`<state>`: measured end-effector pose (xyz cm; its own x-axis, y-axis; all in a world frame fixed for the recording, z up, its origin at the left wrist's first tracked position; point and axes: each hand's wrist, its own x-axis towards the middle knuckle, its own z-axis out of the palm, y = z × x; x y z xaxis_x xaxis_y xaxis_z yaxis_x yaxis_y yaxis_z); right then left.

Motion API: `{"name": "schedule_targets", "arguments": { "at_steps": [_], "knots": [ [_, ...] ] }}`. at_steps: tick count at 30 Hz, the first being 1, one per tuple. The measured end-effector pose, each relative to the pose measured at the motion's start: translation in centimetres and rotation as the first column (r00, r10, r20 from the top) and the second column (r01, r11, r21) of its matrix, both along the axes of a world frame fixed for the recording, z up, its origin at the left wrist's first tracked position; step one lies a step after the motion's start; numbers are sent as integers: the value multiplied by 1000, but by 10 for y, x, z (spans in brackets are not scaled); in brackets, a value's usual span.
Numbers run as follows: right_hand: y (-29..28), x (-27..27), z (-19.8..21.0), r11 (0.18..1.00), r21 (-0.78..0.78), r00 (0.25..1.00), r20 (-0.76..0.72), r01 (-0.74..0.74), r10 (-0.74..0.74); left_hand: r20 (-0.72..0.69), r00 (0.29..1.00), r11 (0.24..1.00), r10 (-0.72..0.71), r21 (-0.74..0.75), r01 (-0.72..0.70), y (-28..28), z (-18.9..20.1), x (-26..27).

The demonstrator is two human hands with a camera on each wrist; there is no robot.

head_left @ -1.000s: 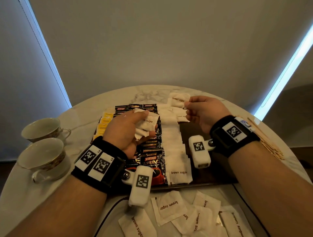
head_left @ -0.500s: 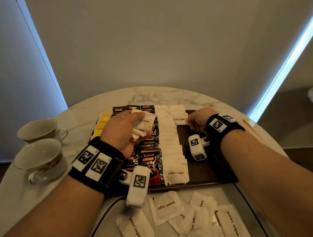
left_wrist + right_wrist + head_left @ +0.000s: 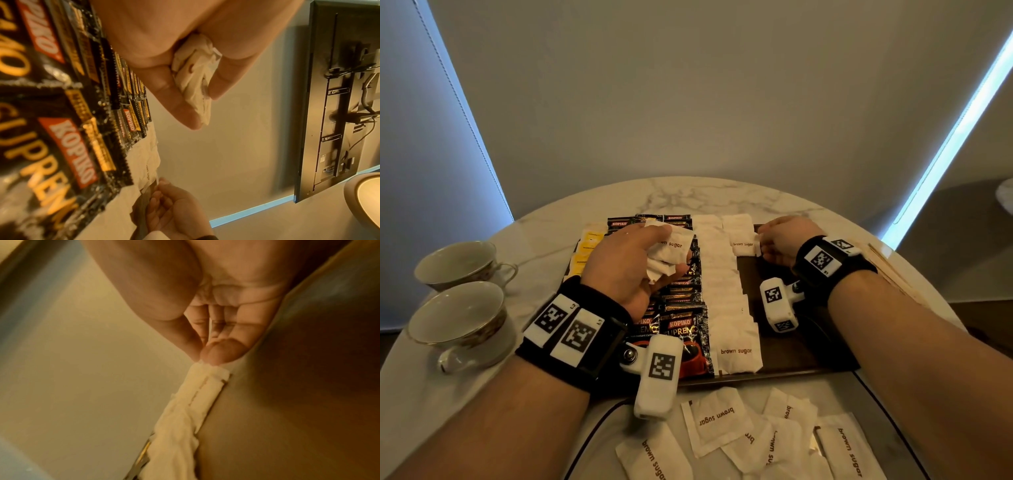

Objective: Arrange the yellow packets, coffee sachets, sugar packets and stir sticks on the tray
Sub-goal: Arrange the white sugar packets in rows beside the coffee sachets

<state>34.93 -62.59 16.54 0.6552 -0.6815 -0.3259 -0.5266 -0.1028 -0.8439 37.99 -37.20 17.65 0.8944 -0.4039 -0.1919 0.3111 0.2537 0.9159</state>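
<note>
The right hand (image 3: 779, 241) pinched a sugar packet (image 3: 743, 244) lying at nine o'clock from its fingers (image 3: 221, 352) on the tray (image 3: 801, 349), while the farther left hand (image 3: 631, 270) clutched spare packets (image 3: 669, 251).

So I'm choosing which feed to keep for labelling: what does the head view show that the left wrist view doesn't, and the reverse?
Only the head view shows the two cups, the yellow packets, the stir sticks, the dark tray and the loose sugar packets on the table.

Only the left wrist view shows the wall-mounted panel.

Both show the left hand gripping a sugar-packet bundle, the coffee sachets, and the right hand at the sugar row.
</note>
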Motion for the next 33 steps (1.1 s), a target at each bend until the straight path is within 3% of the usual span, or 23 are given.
{"name": "schedule_targets", "arguments": {
  "at_steps": [4,8,10,14,19,26,33],
  "knots": [
    [11,0,1,988,4,987,-55,-153,153,-51,999,1000,13,-9,-14,-1,2,-5],
    [10,-1,2,979,-8,973,-117,-203,201,-55,998,1000,-5,4,5,0,5,-10],
    [12,-6,7,975,27,974,-45,-219,220,-25,999,1000,-27,13,27,3,5,-11],
    [38,-29,21,935,130,922,258,-330,289,-18,999,999,-41,8,41,6,5,-15],
    [76,-55,24,809,123,807,245,-575,537,-22,998,998,-61,-28,60,3,4,-21],
    [95,-62,9,845,87,799,387,-527,459,41,997,997,-64,50,62,3,1,-24],
    [94,-65,12,839,190,810,434,-510,395,334,939,993,-82,103,50,10,1,-19]
  ]
}}
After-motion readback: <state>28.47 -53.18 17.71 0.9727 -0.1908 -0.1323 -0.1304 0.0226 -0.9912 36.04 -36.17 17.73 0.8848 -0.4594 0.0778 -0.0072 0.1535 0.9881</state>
